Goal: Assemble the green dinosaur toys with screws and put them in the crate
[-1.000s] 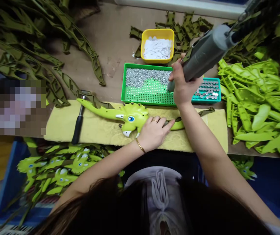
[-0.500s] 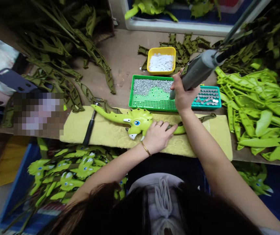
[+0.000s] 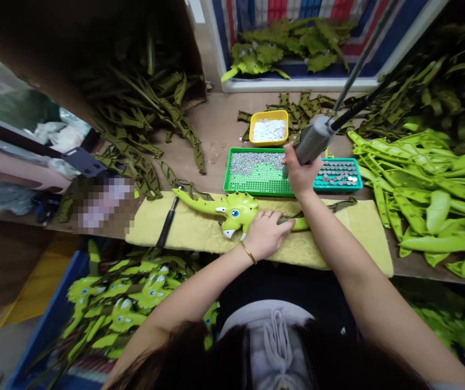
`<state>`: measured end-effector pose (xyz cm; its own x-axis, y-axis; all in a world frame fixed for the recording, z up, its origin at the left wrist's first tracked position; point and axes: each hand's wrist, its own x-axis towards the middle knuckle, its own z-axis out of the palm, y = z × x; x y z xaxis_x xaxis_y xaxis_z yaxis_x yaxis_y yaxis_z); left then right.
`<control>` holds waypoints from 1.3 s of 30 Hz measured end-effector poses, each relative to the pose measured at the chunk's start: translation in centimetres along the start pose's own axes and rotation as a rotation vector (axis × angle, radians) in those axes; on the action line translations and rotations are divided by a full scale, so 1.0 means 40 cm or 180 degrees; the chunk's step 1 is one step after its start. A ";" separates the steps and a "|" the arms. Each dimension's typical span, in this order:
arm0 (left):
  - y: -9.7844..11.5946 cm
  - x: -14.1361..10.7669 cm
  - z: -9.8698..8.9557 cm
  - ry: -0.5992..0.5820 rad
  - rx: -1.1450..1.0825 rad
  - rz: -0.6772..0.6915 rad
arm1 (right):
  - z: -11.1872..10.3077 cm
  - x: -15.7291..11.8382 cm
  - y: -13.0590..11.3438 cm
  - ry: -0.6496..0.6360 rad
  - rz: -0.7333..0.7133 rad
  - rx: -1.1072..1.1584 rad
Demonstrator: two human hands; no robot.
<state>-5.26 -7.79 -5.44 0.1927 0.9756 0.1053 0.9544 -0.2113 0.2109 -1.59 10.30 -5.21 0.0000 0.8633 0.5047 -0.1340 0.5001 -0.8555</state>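
Here, the dinosaur toy (image 3: 238, 210) lies partly under the left hand (image 3: 265, 234).

Glossy plastic tray (image 3: 260, 187), rough matt cloth (image 3: 354, 238), shiny metal screws (image 3: 252, 161).

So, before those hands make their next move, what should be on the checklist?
1. Left hand on the lime toy: ok.
2. Toy lying on the yellow cloth: ok.
3. Cloth free of loose tools: not ok, a black-handled tool lies there.
4. Grey power tool held in the right hand: ok.
5. Small metal parts in the green tray: ok.
6. Metal part on the power tool's tip: cannot tell, too small.
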 end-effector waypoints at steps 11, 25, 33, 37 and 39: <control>-0.003 0.003 -0.016 -0.0100 0.0026 0.0051 | -0.042 0.018 -0.110 0.0118 -0.0044 0.0549; -0.014 0.013 0.009 0.0220 -0.0018 0.0146 | -0.288 -0.141 -0.190 0.0289 -0.0407 0.0039; -0.018 0.010 0.007 0.0242 -0.0025 0.0166 | -0.299 -0.157 -0.170 -0.0103 -0.0260 -0.0096; -0.009 0.021 0.002 0.0195 -0.0060 0.0178 | -0.245 -0.083 -0.205 0.0013 -0.0284 0.0293; -0.001 0.032 -0.003 0.0134 -0.0075 0.0085 | -0.187 -0.026 -0.188 0.0356 -0.0505 0.0287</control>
<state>-5.07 -6.54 -5.21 0.2078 0.9663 0.1517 0.9433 -0.2390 0.2302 6.82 6.16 -0.15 0.1375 0.7790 0.6118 -0.2117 0.6265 -0.7501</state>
